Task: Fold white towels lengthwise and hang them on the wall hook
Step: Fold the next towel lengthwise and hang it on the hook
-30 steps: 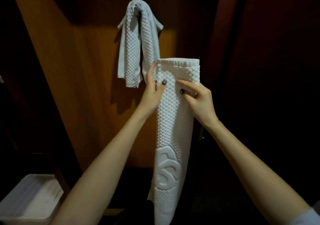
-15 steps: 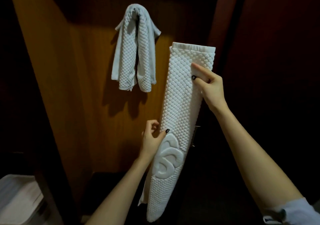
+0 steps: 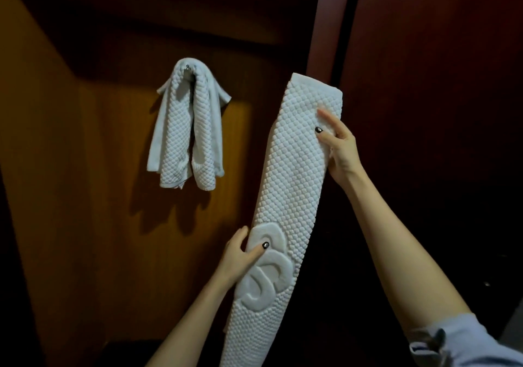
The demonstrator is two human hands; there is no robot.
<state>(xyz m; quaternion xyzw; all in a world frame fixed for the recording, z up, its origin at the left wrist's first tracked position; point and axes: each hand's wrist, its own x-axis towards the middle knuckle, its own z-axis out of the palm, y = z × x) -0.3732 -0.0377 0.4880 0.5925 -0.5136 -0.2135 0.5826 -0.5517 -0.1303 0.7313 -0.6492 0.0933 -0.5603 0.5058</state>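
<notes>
Right hand (image 3: pixel 341 151): grip pinches the right edge of the towel (image 3: pixel 294 185) near its top end, thumb on the front face, most fingers out of sight behind the cloth. Left hand (image 3: pixel 240 256): grip holds the left edge lower down, thumb pressed onto the raised emblem (image 3: pixel 266 270), fingers curled round the back. Both grips are full, both on the same towel. It is held in the air as a long narrow band, tilted with the top end leaning right, and the bottom end runs out of view below. It looks already folded lengthwise. The waffle weave is thick, so I judge it soft and limp, with moderate weight and no slipperiness. It should sag wherever it is unsupported, and the layers may slide apart if only one edge is held. Best hold: pinch through all layers at both edges, then drape it by the middle so both halves hang level. Up and left, well apart from it, a hung towel (image 3: pixel 186 134) is draped over the hook (image 3: pixel 187 68) on the wooden wall (image 3: pixel 85 168). That hook already looks crowded, so a second towel may sit loosely. A pale sleeve (image 3: pixel 464 341) shows at the lower right.
</notes>
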